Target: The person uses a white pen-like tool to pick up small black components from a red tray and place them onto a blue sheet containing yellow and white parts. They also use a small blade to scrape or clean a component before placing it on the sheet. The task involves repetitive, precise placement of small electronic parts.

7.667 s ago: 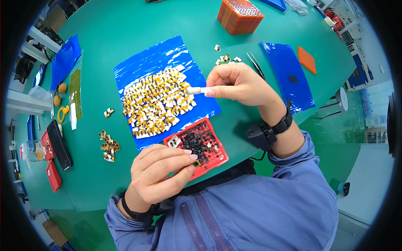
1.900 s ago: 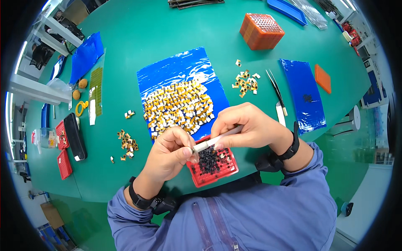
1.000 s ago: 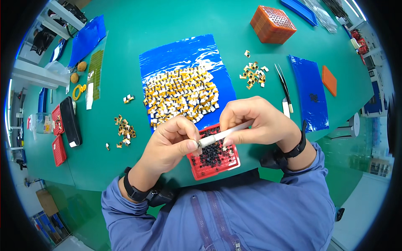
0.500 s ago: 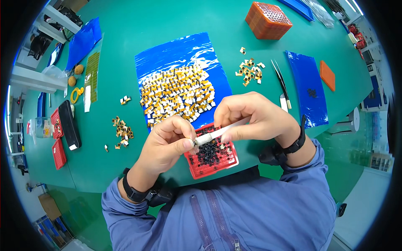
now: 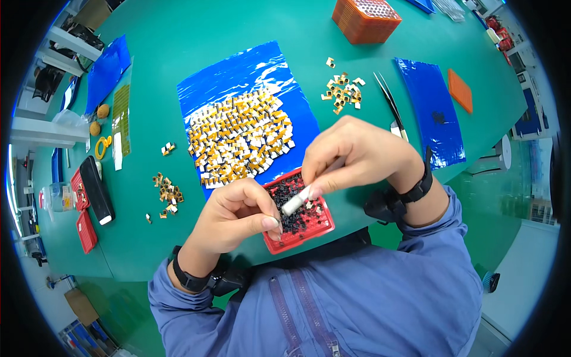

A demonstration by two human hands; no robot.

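My right hand (image 5: pixel 355 156) is closed around a white rod-like tool (image 5: pixel 295 202) with a thicker, pale tip. The tool slants down to the left over a shallow red tray (image 5: pixel 304 243), its tip close to my left fingertips. My left hand (image 5: pixel 237 209) pinches thumb and forefinger together over the tray's left edge; whatever lies between them is too small to make out. Many small black parts (image 5: pixel 292 225) and a few pale bits lie in the tray. Just beyond it, a blue sheet (image 5: pixel 235 70) carries a broad spread of small white-and-gold pieces (image 5: pixel 238 140).
Small gold pieces lie in loose groups to the right (image 5: pixel 344 92) and left (image 5: pixel 168 191). Black tweezers (image 5: pixel 389 102), a second blue sheet (image 5: pixel 431 110) and an orange block (image 5: pixel 460 91) are at right. Stacked orange trays (image 5: pixel 366 22) stand far back. A black case (image 5: pixel 96 187) lies left.
The white tool's tip has come away from my left fingertips and now points more steeply down over the tray. My left hand stays pinched. The whole view has shifted slightly.
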